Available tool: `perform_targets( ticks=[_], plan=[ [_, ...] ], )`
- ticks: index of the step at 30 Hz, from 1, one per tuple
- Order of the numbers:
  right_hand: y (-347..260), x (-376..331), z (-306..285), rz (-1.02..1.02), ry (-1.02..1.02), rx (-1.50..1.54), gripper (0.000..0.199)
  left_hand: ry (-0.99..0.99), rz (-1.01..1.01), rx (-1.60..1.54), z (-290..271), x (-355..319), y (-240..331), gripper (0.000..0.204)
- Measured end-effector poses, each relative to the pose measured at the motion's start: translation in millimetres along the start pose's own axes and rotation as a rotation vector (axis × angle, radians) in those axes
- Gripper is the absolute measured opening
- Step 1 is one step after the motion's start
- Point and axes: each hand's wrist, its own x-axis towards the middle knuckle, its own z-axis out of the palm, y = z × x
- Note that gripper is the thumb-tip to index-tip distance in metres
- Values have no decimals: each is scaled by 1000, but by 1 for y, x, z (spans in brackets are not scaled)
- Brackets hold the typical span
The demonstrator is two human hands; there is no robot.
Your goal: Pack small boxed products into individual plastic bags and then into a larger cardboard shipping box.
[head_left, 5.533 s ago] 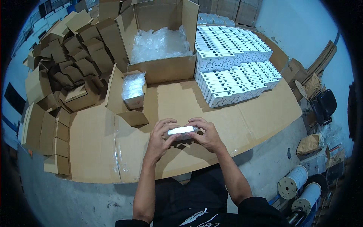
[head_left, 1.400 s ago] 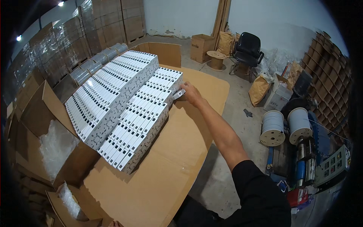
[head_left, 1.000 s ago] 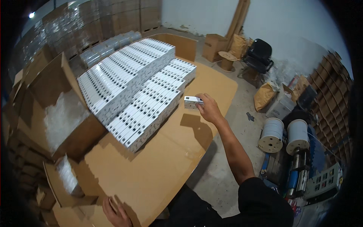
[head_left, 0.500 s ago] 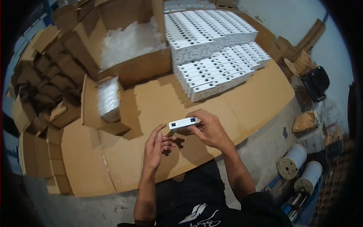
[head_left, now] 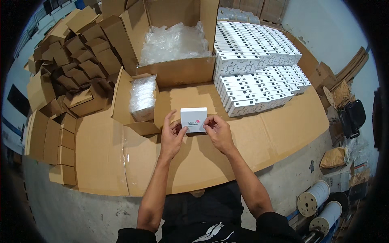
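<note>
A small white box (head_left: 193, 117) with a red mark and dark print is held up over the cardboard-covered table, its broad face toward me. My left hand (head_left: 172, 137) grips its left edge, the thumb on the front near the lower corner and the fingers at the side. At the box's right edge, my right hand (head_left: 219, 133) pinches it between thumb and bent fingers. Just behind and to the left stands a small open carton (head_left: 143, 129) with a stack of clear-wrapped items (head_left: 142, 97) inside.
Rows of similar white boxes (head_left: 242, 64) are stacked at the back right. A large open carton (head_left: 178, 71) holds clear plastic wrap (head_left: 174, 44). Many empty cartons (head_left: 81, 62) pile up at the left. Cable reels (head_left: 314, 198) and a black chair (head_left: 351, 117) are on the right.
The white box has turned from edge-on to face-on. My left hand, which was open beside it, now grips it too. The view has shifted, moving the surroundings rightward in the picture.
</note>
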Motion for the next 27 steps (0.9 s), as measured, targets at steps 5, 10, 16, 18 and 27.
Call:
perform_targets(
  ticks=[5,10,16,18,27],
  plan=[
    [-1,0,4,-128,67,-56,13,20,69,200,-4,-3,-10,42],
    [0,-4,0,-99,63,-71,15,15,58,298,-5,-4,-13,43],
    [5,-6,-1,-66,29,-128,19,16,46,372,-3,-7,-3,41],
    [6,-6,-2,-43,23,-63,20,5,55,380,-4,-7,-4,41],
    [4,-11,-5,-89,20,-61,25,-17,15,425,-3,-11,0,46]
  ],
)
